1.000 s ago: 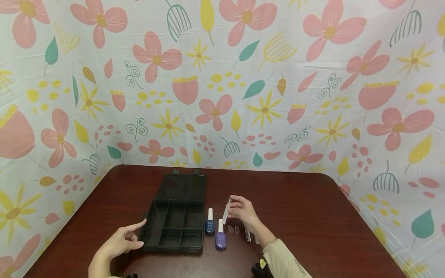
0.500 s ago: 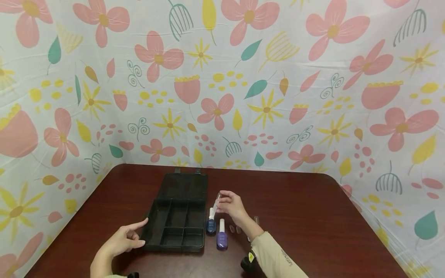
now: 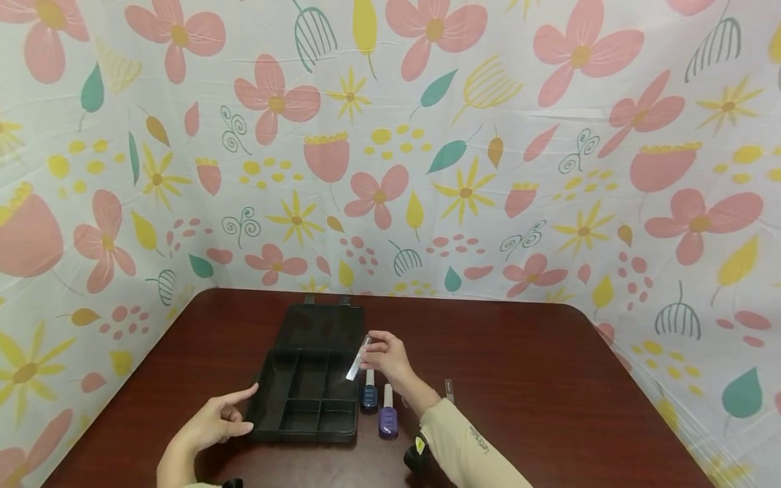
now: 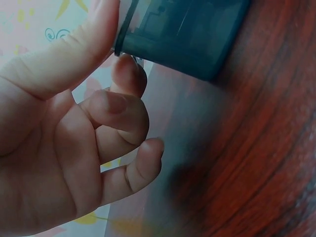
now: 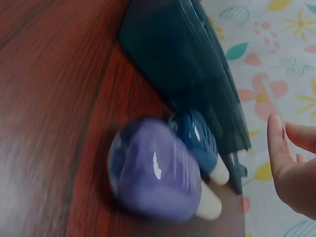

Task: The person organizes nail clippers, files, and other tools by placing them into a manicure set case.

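My right hand [image 3: 387, 356] pinches a slim, pale, partly see-through nail file [image 3: 356, 362] between thumb and fingers. It hangs tilted over the right side of the black compartment box [image 3: 334, 437], its lower end above the back right compartment. In the right wrist view the nail file [image 5: 272, 96] is faint beside the fingers. At the box's left side, my left hand [image 3: 204, 428] touches the wall with straight index finger and thumb. In the left wrist view the other fingers [image 4: 121, 121] are loosely bent and hold nothing. The compartments look bare.
A blue nail polish bottle [image 3: 369, 398] and a purple nail polish bottle [image 3: 388, 421] stand just right of the box. A small metallic item [image 3: 449, 389] lies behind my right sleeve [image 3: 466, 444]. The box's lid [image 3: 320, 327] lies open toward the back.
My right hand has moved left with the nail file, from above the purple bottle, past the blue bottle, to over the box's right edge. My left hand has stayed at the box.
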`<state>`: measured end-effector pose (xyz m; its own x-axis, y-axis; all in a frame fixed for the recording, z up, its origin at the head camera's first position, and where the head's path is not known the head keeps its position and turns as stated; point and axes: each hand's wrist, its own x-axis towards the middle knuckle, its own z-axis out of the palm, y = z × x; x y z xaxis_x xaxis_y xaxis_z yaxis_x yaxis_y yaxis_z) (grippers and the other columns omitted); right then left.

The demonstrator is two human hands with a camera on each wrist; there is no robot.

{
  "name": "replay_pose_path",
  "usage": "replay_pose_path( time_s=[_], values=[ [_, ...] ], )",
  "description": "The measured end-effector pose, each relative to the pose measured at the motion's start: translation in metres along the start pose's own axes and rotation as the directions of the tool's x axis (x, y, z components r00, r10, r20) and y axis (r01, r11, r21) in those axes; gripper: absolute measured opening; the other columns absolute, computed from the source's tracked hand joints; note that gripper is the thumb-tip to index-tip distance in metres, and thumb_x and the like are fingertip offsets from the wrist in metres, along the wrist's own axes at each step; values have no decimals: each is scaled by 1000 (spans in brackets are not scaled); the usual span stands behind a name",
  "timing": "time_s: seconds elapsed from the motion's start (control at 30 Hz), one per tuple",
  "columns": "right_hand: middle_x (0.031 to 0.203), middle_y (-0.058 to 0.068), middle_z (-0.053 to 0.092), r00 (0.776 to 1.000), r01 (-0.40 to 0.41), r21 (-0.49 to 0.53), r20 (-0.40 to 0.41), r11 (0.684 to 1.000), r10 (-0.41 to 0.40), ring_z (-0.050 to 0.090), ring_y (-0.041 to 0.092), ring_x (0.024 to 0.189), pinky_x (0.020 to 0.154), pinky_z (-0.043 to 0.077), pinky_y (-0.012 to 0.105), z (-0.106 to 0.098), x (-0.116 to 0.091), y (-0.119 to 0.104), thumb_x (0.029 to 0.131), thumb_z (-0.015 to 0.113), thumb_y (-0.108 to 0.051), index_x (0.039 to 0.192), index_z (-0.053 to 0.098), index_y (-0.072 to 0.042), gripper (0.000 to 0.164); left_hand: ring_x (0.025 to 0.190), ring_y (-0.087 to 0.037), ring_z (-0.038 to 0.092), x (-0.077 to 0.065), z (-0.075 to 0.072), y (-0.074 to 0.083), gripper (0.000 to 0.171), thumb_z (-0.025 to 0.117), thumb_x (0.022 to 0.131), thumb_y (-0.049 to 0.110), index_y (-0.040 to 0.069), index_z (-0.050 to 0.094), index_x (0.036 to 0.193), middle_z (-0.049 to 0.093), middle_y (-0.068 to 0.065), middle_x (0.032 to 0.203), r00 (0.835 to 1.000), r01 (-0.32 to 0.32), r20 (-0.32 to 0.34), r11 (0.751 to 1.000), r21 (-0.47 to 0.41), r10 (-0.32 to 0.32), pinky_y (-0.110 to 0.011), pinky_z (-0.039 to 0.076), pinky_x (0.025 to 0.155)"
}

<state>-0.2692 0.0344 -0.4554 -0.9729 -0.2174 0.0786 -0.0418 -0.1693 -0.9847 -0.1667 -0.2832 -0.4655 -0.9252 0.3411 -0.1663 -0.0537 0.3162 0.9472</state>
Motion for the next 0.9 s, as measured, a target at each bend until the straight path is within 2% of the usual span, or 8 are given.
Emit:
replay_pose_path(
  time_s=[0.17, 0.3, 0.4, 0.53, 0.57, 0.67, 0.9],
  values=[
    [80, 27, 59, 1000, 21, -35, 7, 999, -20, 58, 16, 60, 57, 51, 35, 18, 3, 4, 70, 56, 22, 113, 43, 19, 45, 44, -8, 27, -1, 1, -1, 75, 66, 80, 10, -9, 20, 136, 44, 0, 59, 1000, -3, 3, 1000, -11, 3, -25, 32, 45],
    [79, 26, 57, 1000, -9, -25, 6, 1000, 9, 58, 18, 56, 59, 51, 36, 31, 5, 1, 73, 55, 21, 116, 44, 15, 44, 44, -8, 27, -1, 1, -1, 75, 66, 80, 10, -9, 20, 136, 43, 0, 59, 1000, -7, 0, 1000, -16, 7, -24, 31, 45],
    [82, 27, 57, 1000, -1, -38, -19, 999, 0, 60, 22, 61, 61, 50, 38, 41, 7, 0, 74, 57, 20, 117, 44, 13, 45, 44, -8, 27, -1, 1, 0, 75, 66, 80, 10, -9, 20, 136, 42, 0, 58, 1000, -13, -3, 1000, -18, 13, -24, 31, 45],
    [83, 24, 60, 998, 63, -52, -9, 997, -64, 63, 27, 67, 61, 51, 37, 50, 10, 6, 75, 61, 15, 115, 46, 12, 43, 44, -8, 27, -3, 1, 1, 75, 66, 80, 10, -9, 20, 136, 41, 0, 58, 1000, -8, -12, 1000, -17, 8, -24, 32, 45],
    [81, 21, 61, 994, 113, -46, 15, 993, -112, 63, 25, 66, 58, 51, 34, 50, 14, 13, 75, 63, 13, 114, 47, 10, 42, 44, -8, 28, -3, 1, 1, 75, 66, 80, 10, -9, 21, 136, 42, 0, 58, 1000, -7, -14, 1000, -15, 7, -24, 32, 45],
    [78, 17, 62, 988, 154, -51, 37, 987, -153, 63, 24, 65, 56, 50, 33, 53, 16, 20, 75, 65, 10, 112, 48, 10, 41, 44, -8, 27, -4, 0, 1, 75, 67, 79, 10, -9, 21, 136, 42, 0, 58, 1000, -6, -17, 1000, -13, 6, -25, 32, 45],
    [79, 24, 60, 998, 60, -115, -14, 992, -61, 61, 25, 63, 53, 50, 35, 68, 9, 11, 70, 60, 20, 111, 49, 13, 43, 44, -8, 24, -2, -1, 1, 75, 66, 80, 11, -8, 21, 136, 41, 0, 58, 1000, -2, -11, 1000, -27, 2, -25, 29, 45]
  ],
)
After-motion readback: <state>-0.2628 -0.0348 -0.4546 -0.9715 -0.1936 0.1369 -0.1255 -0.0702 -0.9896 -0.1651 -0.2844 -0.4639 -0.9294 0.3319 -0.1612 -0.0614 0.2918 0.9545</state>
